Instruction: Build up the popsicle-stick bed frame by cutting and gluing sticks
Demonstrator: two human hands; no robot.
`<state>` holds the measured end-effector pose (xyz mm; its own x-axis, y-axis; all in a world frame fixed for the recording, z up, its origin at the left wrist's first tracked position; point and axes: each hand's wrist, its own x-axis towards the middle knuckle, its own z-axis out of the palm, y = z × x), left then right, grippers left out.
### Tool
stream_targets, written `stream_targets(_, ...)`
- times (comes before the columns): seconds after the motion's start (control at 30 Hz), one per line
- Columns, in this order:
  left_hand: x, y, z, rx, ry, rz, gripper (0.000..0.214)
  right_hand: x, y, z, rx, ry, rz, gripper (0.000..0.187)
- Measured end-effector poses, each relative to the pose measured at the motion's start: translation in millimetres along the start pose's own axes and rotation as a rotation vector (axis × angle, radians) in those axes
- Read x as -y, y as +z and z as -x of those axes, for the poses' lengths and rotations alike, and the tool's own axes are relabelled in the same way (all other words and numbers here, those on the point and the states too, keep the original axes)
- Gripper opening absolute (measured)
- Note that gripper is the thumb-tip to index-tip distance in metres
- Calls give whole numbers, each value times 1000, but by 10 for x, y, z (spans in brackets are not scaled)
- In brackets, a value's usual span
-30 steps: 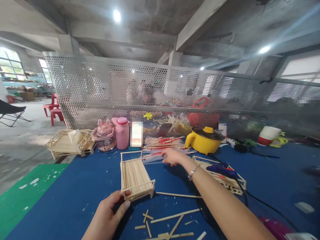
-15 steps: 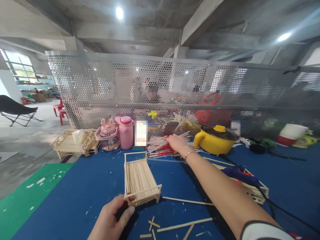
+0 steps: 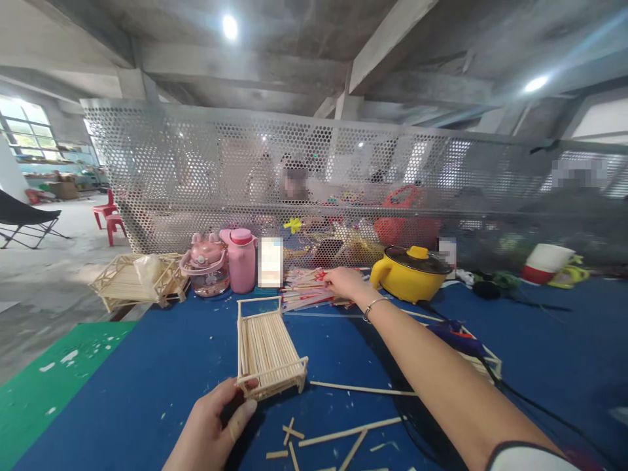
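Observation:
My left hand (image 3: 210,424) grips the near left corner of a small model bed (image 3: 269,350) built from thin wooden sticks, thumb in front and fingers behind the post. The bed stands upright on the blue tabletop. Stretched far forward, my right hand (image 3: 346,286) is at a pile of thin sticks (image 3: 304,297) with red and white wrappers. Its fingers are pinched together on sticks in the pile; the exact ones are partly hidden. Loose cut sticks (image 3: 350,432) lie near the front edge, with one long stick (image 3: 363,389) right of the bed.
A pink bottle (image 3: 242,261), a pink jug (image 3: 209,268) and a yellow electric pot (image 3: 415,275) stand along the perforated screen (image 3: 235,163). Another stick model (image 3: 137,284) is at left. Beyond my right forearm lies a blue glue gun (image 3: 456,339) with a black cord.
My right hand has shifted slightly over the stick pile, its fingers drawn closer together. The camera view has turned a little to the right. My left hand keeps its hold on the model bed.

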<state>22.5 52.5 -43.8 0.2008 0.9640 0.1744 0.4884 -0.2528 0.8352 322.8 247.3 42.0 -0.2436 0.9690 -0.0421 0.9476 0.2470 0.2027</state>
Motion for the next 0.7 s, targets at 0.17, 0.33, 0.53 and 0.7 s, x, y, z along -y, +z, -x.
stream_targets(0.17, -64, -23, 29, 3, -12, 13, 33, 203, -77, 182, 41, 1, -65, 31)
stream_targets(0.33, -46, -18, 45, -12, 10, 84, 34, 447, -271, 755, -111, 26, -159, 33)
stream_targets(0.53, 18, 30, 40, -62, -9, 157, 35, 888, -277, 1892, 14, -263, -348, 12)
stream_targets(0.7, -7, 26, 66, -37, 23, 170, 31, 1097, -1, 2696, 45, -303, -414, 16)
